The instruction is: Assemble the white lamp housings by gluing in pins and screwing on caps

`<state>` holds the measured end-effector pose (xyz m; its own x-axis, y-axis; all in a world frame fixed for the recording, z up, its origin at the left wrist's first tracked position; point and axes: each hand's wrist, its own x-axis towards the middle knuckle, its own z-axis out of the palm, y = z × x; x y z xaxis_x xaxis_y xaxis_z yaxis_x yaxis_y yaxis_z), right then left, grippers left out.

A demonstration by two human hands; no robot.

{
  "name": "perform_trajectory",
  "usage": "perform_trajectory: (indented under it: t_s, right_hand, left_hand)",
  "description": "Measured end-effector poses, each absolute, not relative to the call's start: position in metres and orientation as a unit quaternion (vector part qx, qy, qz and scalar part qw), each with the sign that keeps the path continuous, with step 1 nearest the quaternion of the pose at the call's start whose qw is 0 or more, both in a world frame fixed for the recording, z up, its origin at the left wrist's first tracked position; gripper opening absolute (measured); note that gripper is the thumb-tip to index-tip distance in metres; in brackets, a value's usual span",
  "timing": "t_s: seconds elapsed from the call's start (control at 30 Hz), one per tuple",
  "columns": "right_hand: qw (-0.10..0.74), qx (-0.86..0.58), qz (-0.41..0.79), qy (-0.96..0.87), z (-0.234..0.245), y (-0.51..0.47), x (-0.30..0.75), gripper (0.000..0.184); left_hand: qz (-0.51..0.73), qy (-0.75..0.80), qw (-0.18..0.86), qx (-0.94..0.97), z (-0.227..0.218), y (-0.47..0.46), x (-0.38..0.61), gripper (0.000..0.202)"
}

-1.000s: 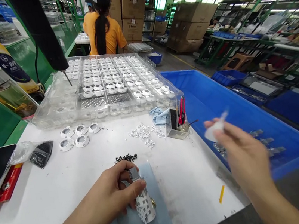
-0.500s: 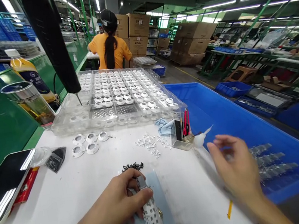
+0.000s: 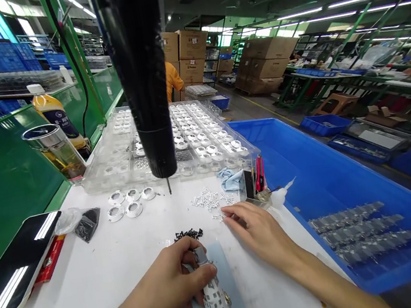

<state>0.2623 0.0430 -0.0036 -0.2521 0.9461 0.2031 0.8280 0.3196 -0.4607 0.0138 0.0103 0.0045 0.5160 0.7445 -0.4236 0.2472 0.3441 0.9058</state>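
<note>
Hand, left (image 3: 179, 272): closed, thumb and fingers pinching the upper end of a tower-shaped part (image 3: 215, 301).
Hand, right (image 3: 258, 229): half closed, fingers bent, thumb and forefinger tips near each other at the edge of the pale screws (image 3: 208, 199); cannot tell whether they pinch one.
Tower-shaped part in grip: one, white with a grey top, tilted above the blue sheet (image 3: 231, 280), a small gold-coloured piece on its side.
Pale screws: one loose scatter, too many to count.
Black screws (image 3: 189, 234): one small pile just beyond the left fingers, too many to count.
White rings (image 3: 148, 197): five on the table, three behind, two in front.
Screwdriver (image 3: 147, 80): one, black, hanging bit down over the table.
Blue bin (image 3: 265, 139): one beside the table, grey parts (image 3: 364, 231) lying in it in three rows.
Red cutter (image 3: 259, 174): one, standing near one white dropper bottle (image 3: 278, 197).
Clear tray (image 3: 109, 161): behind the rings, its white pieces too many to count.
</note>
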Motion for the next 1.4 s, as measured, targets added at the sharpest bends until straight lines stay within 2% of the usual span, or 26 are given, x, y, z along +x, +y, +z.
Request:
perform_trajectory:
  t_s: [0.27,0.47,0.53,0.67,0.77,0.87,0.93,1.0,1.07,1.17,1.23,1.4]
  right_hand:
    - [0.202,-0.510,0.177,-0.817,-0.003,0.017,0.275,0.025]
    - [0.175,-0.480,0.159,-0.845,0.015,0.010,0.287,0.024]
    - [0.138,-0.491,0.152,-0.847,0.028,0.007,0.289,0.021]
    - [0.004,-0.506,0.149,-0.849,0.049,0.005,0.281,0.021]
    - [-0.012,-0.489,0.160,-0.858,0.054,0.010,0.268,0.019]
    - [0.004,-0.483,0.159,-0.861,0.053,0.013,0.263,0.018]
    - [0.052,-0.509,0.159,-0.844,0.050,0.012,0.271,0.019]
    - [0.121,-0.556,0.158,-0.807,0.047,0.010,0.287,0.019]
    - [0.228,-0.627,0.144,-0.730,0.043,0.009,0.306,0.020]
    - [0.357,-0.699,0.110,-0.609,0.037,0.012,0.325,0.036]
    - [0.371,-0.708,0.109,-0.591,0.037,0.019,0.329,0.042]
    - [0.339,-0.707,0.075,-0.616,0.045,0.038,0.324,0.034]
  left_hand:
    - [0.178,0.459,0.677,0.548,0.006,0.010,0.013,0.028]
    - [0.182,0.443,0.689,0.543,0.004,0.011,0.014,0.029]
    - [0.185,0.438,0.693,0.542,0.004,0.011,0.013,0.029]
    - [0.181,0.445,0.688,0.544,0.004,0.011,0.013,0.029]
    - [0.178,0.450,0.687,0.542,0.004,0.011,0.014,0.030]
    - [0.182,0.448,0.690,0.538,0.004,0.011,0.014,0.032]
    - [0.181,0.446,0.692,0.538,0.004,0.011,0.014,0.032]
    - [0.177,0.446,0.693,0.538,0.004,0.011,0.014,0.031]
    - [0.174,0.448,0.692,0.539,0.006,0.011,0.014,0.031]
    - [0.169,0.452,0.690,0.540,0.008,0.010,0.013,0.031]
    - [0.167,0.456,0.688,0.539,0.008,0.010,0.013,0.031]
    - [0.172,0.450,0.694,0.535,0.005,0.010,0.014,0.032]
